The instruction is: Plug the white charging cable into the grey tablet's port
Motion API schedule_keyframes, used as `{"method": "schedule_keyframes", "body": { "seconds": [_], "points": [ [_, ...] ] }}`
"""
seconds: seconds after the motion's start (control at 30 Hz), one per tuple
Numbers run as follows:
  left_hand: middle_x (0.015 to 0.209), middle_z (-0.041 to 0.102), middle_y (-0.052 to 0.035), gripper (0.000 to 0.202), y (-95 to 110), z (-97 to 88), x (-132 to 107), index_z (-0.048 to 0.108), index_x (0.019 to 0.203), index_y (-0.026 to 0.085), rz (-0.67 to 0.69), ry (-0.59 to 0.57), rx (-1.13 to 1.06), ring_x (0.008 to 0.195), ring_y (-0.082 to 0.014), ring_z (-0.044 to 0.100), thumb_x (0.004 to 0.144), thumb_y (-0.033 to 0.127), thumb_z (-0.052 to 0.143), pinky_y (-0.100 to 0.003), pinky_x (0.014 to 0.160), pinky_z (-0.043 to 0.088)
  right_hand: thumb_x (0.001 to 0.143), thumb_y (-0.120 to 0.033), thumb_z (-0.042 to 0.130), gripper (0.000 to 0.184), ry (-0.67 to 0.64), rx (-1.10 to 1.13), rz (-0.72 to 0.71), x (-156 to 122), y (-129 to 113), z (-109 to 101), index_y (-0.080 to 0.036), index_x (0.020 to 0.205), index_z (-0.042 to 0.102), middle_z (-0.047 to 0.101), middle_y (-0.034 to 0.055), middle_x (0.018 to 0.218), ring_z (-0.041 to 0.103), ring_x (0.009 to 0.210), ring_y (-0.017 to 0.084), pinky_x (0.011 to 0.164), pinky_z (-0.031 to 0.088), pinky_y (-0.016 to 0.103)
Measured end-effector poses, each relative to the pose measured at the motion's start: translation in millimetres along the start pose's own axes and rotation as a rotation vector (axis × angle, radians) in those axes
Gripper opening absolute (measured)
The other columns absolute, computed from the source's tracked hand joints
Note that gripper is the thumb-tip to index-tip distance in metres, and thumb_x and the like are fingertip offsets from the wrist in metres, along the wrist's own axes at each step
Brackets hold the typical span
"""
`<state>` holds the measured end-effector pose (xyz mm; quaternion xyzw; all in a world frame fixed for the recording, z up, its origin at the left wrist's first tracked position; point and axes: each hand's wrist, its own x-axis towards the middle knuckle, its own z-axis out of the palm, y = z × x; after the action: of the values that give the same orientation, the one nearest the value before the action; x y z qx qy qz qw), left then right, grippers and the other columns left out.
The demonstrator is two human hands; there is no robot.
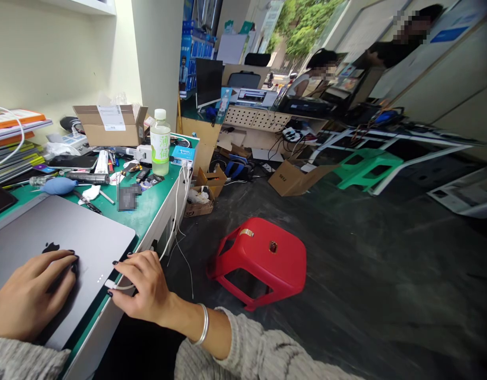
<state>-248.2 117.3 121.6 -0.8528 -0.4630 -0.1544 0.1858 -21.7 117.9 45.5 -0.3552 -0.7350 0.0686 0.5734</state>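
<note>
A grey tablet (96,232) with a dark apple logo and three small dots lies back side up at the desk's near edge. My left hand (33,293) rests on its back, fingers stretched over the logo and thumb apart. My right hand (144,285) pinches the white plug of a cable (111,284) between thumb and forefinger at the tablet's edge, close to the dots. Whether the plug sits in a port cannot be seen. From there the cable passes beneath my right fingers.
On the green desk (148,206) are a drink bottle (160,145), a cardboard box (109,126), a blue air blower (58,186) and small tools. White cables (178,206) hang off its edge. A red stool (267,258) stands on the floor. Two people are at the far tables.
</note>
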Motion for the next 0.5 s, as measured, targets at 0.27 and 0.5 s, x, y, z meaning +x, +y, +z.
{"method": "schedule_keyframes", "body": {
  "seconds": [0.27,0.5],
  "points": [
    [0.107,0.060,-0.0114,0.034,1.5,-0.1,1.9,0.060,0.106,0.014,0.017,0.015,0.027,0.090,-0.0246,0.058,0.090,0.035,0.039,-0.037,0.080,0.042,0.075,-0.039,0.062,0.034,0.034,-0.003,-0.023,1.7,0.2,-0.4,-0.018,0.101,0.062,0.066,0.0031,0.089,0.057,0.090,0.018,0.078,0.044,0.034],
    [0.107,0.059,-0.0119,0.033,1.3,-1.4,2.0,0.060,0.105,0.013,0.037,0.014,0.017,0.090,-0.0251,0.057,0.090,0.034,0.040,-0.036,0.079,0.042,0.074,-0.039,0.063,0.034,0.043,-0.005,-0.035,2.5,0.6,-0.3,-0.018,0.101,0.062,0.066,0.0035,0.088,0.057,0.090,0.018,0.077,0.045,0.034]
  ]
}}
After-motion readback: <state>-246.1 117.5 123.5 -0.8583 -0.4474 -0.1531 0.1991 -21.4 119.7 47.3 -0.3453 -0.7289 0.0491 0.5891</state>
